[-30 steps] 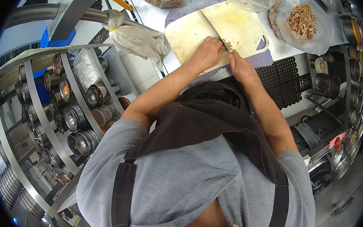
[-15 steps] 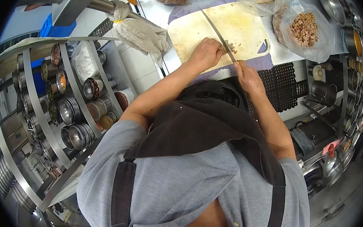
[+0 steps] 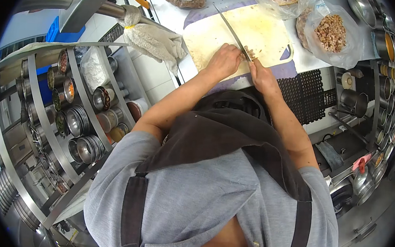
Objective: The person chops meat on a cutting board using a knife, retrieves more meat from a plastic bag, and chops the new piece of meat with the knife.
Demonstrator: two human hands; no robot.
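On the metal counter [image 3: 168, 16] at twelve o'clock, with stacked bowls [image 3: 88, 149] at nine, lay a pale, stained board [image 3: 265, 29], over which your right hand [image 3: 263, 77] gripped a long, slim knife [image 3: 234, 33] pointing toward eleven, your curled left hand [image 3: 224, 61] beside it, its grip indiscernible.

A grey short-sleeved shirt [image 3: 196, 193] sits under a dark apron [image 3: 215, 129] with wide straps [image 3: 134, 206].

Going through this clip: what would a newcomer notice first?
First, the long knife in the right hand, slanting across the pale cutting board beside the left hand. Next, the clear plastic bag of chopped pieces, right of the board, and the towel hanging from a metal rail at left.
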